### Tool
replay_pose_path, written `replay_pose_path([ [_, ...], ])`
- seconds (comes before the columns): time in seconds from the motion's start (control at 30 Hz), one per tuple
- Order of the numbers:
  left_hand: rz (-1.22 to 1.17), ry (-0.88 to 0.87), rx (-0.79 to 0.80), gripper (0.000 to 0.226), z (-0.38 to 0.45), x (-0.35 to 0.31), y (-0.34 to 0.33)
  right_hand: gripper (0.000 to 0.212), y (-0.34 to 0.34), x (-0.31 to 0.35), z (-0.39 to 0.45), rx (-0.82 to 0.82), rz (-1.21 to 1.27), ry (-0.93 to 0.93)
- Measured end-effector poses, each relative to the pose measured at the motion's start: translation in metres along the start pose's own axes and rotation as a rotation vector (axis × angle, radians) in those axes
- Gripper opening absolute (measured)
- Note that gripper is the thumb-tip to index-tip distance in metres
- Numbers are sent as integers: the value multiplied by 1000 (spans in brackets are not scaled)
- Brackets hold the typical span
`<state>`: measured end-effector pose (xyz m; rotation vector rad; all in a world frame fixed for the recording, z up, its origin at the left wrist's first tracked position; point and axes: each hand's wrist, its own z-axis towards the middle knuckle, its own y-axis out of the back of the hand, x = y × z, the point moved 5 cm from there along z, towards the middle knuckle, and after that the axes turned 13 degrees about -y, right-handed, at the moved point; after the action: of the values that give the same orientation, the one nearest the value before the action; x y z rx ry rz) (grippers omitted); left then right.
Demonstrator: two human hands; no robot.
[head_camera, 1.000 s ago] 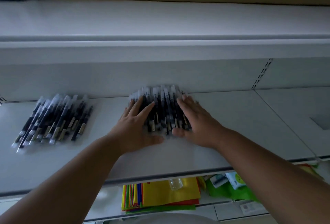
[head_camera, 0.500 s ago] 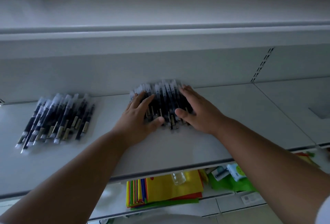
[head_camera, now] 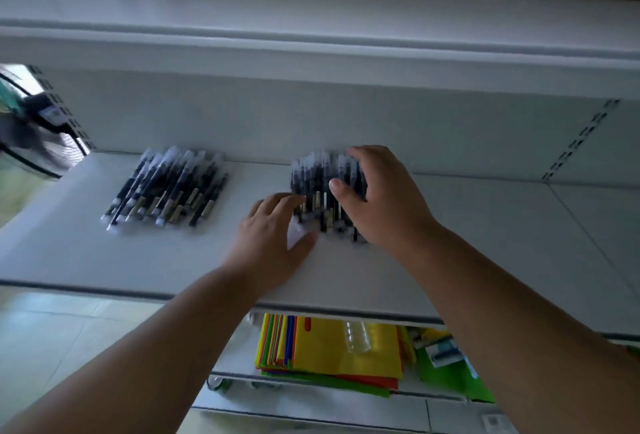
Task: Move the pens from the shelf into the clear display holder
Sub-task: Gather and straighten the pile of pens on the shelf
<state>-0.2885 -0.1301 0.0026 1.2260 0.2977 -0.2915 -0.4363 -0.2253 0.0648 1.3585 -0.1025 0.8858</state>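
Two heaps of black pens with clear caps lie on the white shelf (head_camera: 450, 243). The left heap of pens (head_camera: 166, 191) lies untouched. At the right heap of pens (head_camera: 317, 177), my right hand (head_camera: 381, 198) arches over the top, fingers curled over the far ends and thumb pressed into the middle of the heap. My left hand (head_camera: 273, 233) lies low at the heap's near left corner, its fairly straight fingers touching the pen ends. Motion blur hides the finer finger contact. No clear display holder is in view.
A shelf board overhangs above. On the lower shelf lie a stack of coloured sheets (head_camera: 332, 350), a small clear bottle (head_camera: 356, 336) and green packs (head_camera: 450, 371). A fan (head_camera: 31, 129) stands past the shelf's left end.
My right hand has risen from lying flat and curled over the right heap. My left hand slid toward the heap's near left corner. The view swung left, revealing the fan.
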Motion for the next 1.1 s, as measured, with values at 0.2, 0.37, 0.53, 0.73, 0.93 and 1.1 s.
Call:
replay_pose_path([
  [0.2,124,109,-51,56,-33,7,20,54,-10,26,-10,57,37,99],
  [0.37,158,159,-96,57,-58,19,38,56,-20,48,-15,90,43,125],
  [0.53,159,104,-99,56,-50,47,53,57,-33,74,-8,67,14,98],
  [0.73,153,28,-51,67,-41,99,81,58,-58,113,7,12,4,6],
  [0.93,104,-29,-37,64,-44,158,103,57,-105,147,6,28,-27,-89],
  [1.1,87,35,-50,52,-38,203,119,55,-132,156,8,49,-29,-159],
])
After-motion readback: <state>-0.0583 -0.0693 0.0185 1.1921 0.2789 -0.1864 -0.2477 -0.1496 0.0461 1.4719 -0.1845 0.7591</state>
